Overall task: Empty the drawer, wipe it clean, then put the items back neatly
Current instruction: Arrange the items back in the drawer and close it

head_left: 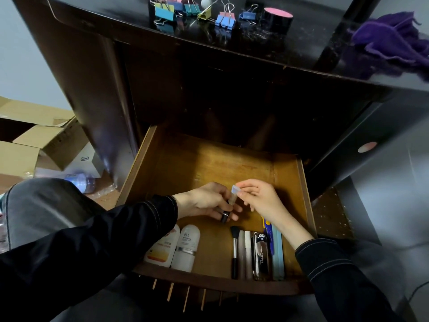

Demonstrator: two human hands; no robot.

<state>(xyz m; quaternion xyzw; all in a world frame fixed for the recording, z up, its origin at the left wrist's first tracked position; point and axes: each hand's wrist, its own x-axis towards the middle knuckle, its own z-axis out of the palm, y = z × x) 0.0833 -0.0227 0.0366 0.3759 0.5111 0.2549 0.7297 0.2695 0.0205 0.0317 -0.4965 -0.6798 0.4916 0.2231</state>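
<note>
The wooden drawer [209,163] stands pulled open below the dark cabinet. Over its middle, my left hand [204,202] grips a small tan tube [232,199] and a dark lipstick-like tube [224,216]. My right hand [262,196] pinches the pale cap end [235,189] of the tan tube. Along the drawer's front lie two white bottles [176,246] at the left. To their right lie a black brush [235,247], pens [246,252], a clear case [261,254] and pale blue sticks [277,252], side by side.
On the cabinet top sit several coloured binder clips [199,11], a black tape roll [277,18] and a purple cloth [392,43]. Cardboard boxes [34,140] and a plastic bottle [81,182] lie on the floor at left. My knee [41,205] is beside the drawer.
</note>
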